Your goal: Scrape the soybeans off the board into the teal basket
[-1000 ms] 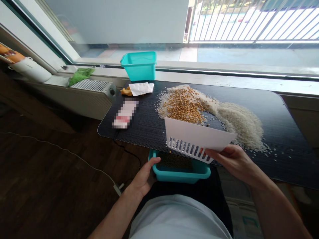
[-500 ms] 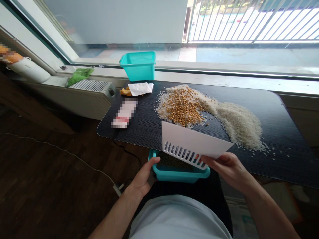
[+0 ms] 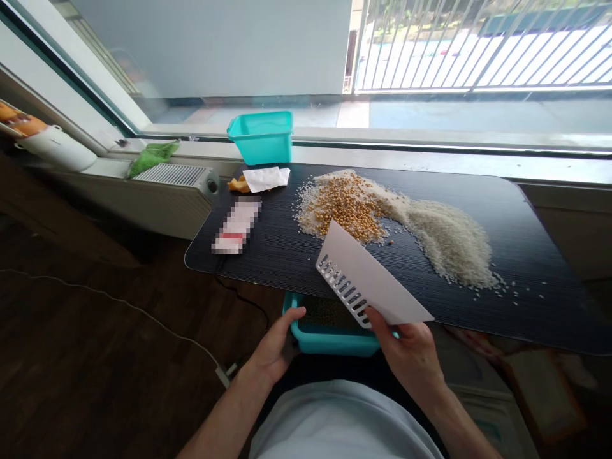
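Pinched in my right hand is a white slotted card, tilted with its slotted edge toward me. It hangs over the table's front edge and partly over a teal plastic bin. My left hand grips that bin's left rim, thumb on top. Inside the bin lie small dark greenish grains, partly hidden by the card. Beyond the card, a heap of yellow-orange dried peas or soybeans rests among white rice. A larger mound of rice stretches to the right.
A second teal bin stands at the table's back left by the window. Near it lie a white paper, a yellow cloth-like item and a blurred-out flat object with a cable. A radiator adjoins the dark table.
My right hand has shifted left and a little down, turning the slotted card to a steeper slant. My left hand stays on the bin. The view has tipped slightly.
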`<act>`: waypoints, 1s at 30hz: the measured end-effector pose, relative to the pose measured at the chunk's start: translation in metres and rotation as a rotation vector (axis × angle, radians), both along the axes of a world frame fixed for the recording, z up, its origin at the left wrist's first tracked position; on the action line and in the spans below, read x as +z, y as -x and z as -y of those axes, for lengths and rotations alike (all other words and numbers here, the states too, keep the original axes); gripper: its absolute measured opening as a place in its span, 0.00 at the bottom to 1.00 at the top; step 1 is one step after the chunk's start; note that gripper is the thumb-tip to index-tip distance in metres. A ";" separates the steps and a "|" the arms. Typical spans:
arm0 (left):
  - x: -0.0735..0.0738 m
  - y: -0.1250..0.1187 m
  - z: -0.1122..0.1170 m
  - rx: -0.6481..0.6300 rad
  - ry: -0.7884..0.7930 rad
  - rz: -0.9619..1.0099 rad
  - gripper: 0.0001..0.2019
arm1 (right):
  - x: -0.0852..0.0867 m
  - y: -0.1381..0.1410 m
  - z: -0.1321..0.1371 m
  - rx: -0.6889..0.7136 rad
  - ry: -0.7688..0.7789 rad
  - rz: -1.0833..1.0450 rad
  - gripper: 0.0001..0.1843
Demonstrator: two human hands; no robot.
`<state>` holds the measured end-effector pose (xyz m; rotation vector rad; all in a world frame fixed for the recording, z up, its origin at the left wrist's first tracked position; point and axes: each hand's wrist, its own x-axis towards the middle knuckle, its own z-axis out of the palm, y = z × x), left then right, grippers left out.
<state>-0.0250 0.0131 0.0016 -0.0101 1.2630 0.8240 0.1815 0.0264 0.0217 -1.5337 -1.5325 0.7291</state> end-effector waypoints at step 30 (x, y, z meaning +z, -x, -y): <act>-0.010 -0.063 -0.004 -0.199 0.058 0.248 0.27 | 0.016 -0.140 -0.050 -0.366 -0.005 0.001 0.16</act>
